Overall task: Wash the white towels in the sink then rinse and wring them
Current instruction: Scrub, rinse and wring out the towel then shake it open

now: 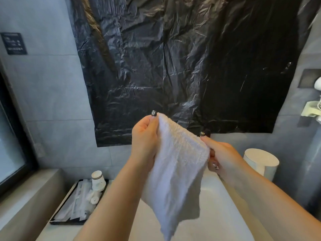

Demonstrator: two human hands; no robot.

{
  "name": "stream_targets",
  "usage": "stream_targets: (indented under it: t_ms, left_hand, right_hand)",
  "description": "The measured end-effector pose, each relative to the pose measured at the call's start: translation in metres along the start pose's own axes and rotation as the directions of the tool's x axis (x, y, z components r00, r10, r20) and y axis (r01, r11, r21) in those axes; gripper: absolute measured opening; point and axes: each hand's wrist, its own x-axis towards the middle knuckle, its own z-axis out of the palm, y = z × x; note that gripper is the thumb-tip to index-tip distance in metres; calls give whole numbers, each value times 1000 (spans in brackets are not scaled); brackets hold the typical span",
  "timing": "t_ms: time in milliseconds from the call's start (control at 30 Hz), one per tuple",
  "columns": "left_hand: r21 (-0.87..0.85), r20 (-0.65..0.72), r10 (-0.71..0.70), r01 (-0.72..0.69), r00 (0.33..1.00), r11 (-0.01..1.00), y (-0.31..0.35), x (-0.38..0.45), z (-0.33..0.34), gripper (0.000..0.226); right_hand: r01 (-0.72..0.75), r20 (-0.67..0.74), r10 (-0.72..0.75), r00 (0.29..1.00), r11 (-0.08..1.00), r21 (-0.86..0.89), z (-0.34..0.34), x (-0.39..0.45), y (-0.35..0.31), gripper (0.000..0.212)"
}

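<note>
— White terry, one towel (175, 171), hanging over the sink (217, 214). Who holds it?
— Both hands: left hand (145, 136) and right hand (219, 154) each pinch a top corner, fingers clamped on cloth.
— Anything else?
— One tray (69, 221) of packets beside a stack of paper cups (98, 180), one white canister (260, 162), black plastic sheet (182, 66) behind.
— Any writing?
— One dark wall sign (13, 43); its text is too blurred to read.

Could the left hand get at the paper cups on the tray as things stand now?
Probably not at once: the left hand and the right hand both pinch the white towel. The way to the paper cups on the tray looks free.
</note>
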Motion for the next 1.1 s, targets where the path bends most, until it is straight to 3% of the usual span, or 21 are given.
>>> stream_targets:
  t_ms: [167,267,333,433,533,600,767,867,1000,1100]
  left_hand:
    - [3,28,25,-25,999,1000,29,15,9,33]
    - [-44,34,-6,7,999,999,45,26,14,40]
    - [-133,8,-54,54,999,990,59,33,20,27]
    - [-213,-114,-65,40,991,976,79,49,18,16]
    - [-318,-162,-3,-49,987,947,87,66,3,19]
    - [-354,-110,44,-81,993,932,88,69,-1,27]
    - [-344,101,157,-113,982,932,96,55,15,35]
    - [-339,252,241,-148,937,929,99,52,18,45]
    - [-317,434,326,-196,840,928,104,47,21,34]
    - [-376,529,347,-153,774,914,106,44,23,36]
  right_hand:
    - [-95,157,60,986,970,224,-4,6,3,47]
    - [-21,257,-18,966,988,150,-4,5,8,14]
    - [13,353,-24,935,999,35,-3,4,14,19]
    - [87,285,-29,958,977,-193,-11,6,19,27]
    - [33,177,-5,984,987,-159,-27,8,17,30]
    - [16,207,15,978,989,-148,-36,11,10,28]
    - [58,374,130,918,890,-453,-31,13,0,30]
    - [53,365,103,925,917,-394,-19,15,4,21]
    - [44,369,81,926,947,-320,-6,21,4,14]
    - [13,513,115,851,971,-239,4,24,9,29]
